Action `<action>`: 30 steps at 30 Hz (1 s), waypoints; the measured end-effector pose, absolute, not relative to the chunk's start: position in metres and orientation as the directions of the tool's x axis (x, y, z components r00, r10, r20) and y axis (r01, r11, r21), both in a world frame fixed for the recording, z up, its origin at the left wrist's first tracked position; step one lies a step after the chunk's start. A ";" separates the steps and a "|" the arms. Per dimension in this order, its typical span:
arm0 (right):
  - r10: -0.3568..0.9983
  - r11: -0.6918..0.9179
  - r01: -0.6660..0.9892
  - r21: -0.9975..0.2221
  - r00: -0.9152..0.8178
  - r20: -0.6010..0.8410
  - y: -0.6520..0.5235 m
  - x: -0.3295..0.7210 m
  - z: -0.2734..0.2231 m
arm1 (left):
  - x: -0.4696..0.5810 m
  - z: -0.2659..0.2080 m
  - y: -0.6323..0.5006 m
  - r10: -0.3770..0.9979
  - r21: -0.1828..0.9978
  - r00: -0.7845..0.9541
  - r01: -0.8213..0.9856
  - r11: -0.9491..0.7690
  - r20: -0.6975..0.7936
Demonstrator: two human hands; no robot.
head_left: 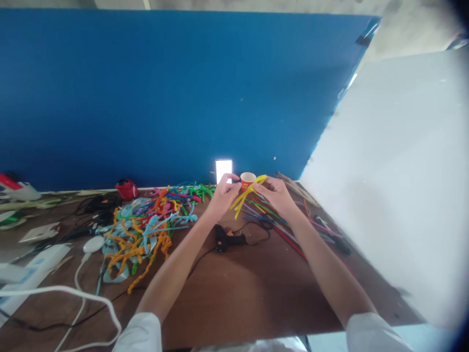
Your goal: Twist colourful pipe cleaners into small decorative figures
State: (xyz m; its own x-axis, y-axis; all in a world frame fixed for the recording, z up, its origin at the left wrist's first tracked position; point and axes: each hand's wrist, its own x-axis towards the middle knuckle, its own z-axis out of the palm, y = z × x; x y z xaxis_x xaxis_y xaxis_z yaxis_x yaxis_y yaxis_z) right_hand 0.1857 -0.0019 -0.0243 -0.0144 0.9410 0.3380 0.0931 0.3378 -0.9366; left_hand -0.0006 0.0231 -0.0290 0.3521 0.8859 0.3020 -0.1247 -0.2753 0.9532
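Note:
My right hand [275, 191] pinches a bundle of yellow pipe cleaners [242, 199] between thumb and fingers. One end of the bundle is folded into loops near the fingertips, and loose ends point down to the left. Just left of it is my left hand [224, 194], its thumb and index finger curved with a gap between them. I see nothing held in it. Behind the yellow bundle stands a red paper cup [248, 177], partly hidden. A bright phone screen [223, 168] leans against the blue wall behind my left hand.
A black glue gun [227, 238] lies below my hands with its cord. At left is a tangled heap of colored pipe cleaners [146, 230]; straight ones [289, 237] lie by my right forearm. White cables and a power strip [36, 274] occupy the left front.

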 end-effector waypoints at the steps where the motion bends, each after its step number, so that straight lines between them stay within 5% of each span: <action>1: 0.942 0.336 0.091 -0.937 -0.015 0.336 -0.002 0.186 -0.024 | -0.001 -0.028 0.022 0.892 0.955 0.340 -0.120 -0.273 0.298; 30: 0.939 0.343 0.104 -0.934 -0.028 0.342 -0.003 0.185 -0.025 | -0.001 -0.031 0.027 0.874 0.922 0.293 -0.130 -0.365 0.388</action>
State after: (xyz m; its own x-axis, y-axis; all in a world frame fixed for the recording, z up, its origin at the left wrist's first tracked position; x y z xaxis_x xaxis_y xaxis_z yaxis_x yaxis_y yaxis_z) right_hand 0.1848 -0.0032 -0.0250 -0.0279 0.9392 0.3422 0.1037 0.3432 -0.9335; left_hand -0.0006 0.0275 -0.0309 0.2934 0.8738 0.3879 -0.1302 -0.3654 0.9217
